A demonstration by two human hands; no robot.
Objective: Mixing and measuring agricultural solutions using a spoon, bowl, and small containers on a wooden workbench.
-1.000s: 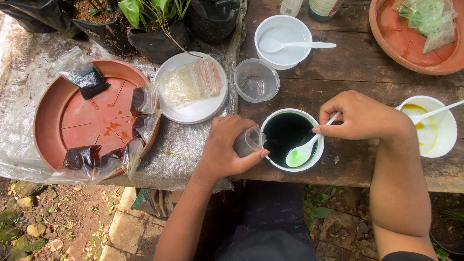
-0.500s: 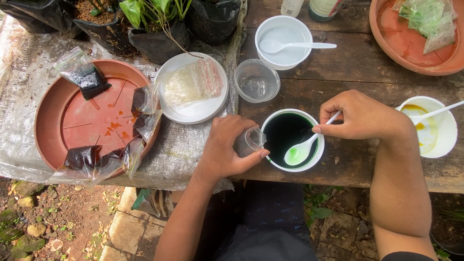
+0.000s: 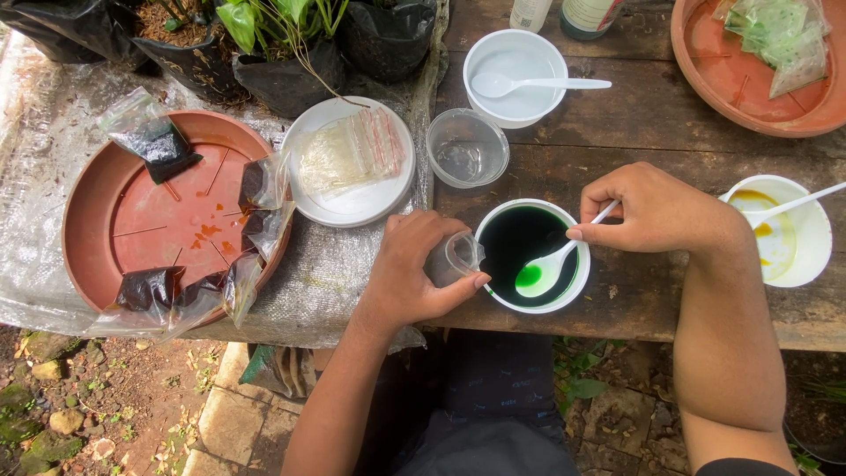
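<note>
Holding small clear bag (image 3: 454, 258) pinched in left hand (image 3: 414, 273) at bowl of green liquid (image 3: 529, 256) rim | right hand (image 3: 656, 211) pinching white spoon (image 3: 555, 264), handle slanting up-right, bowl-end nearer bag.

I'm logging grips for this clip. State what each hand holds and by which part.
The left hand pinches a small clear plastic bag at its open mouth, beside the bowl of dark green liquid. The right hand holds a white spoon by its handle.
</note>
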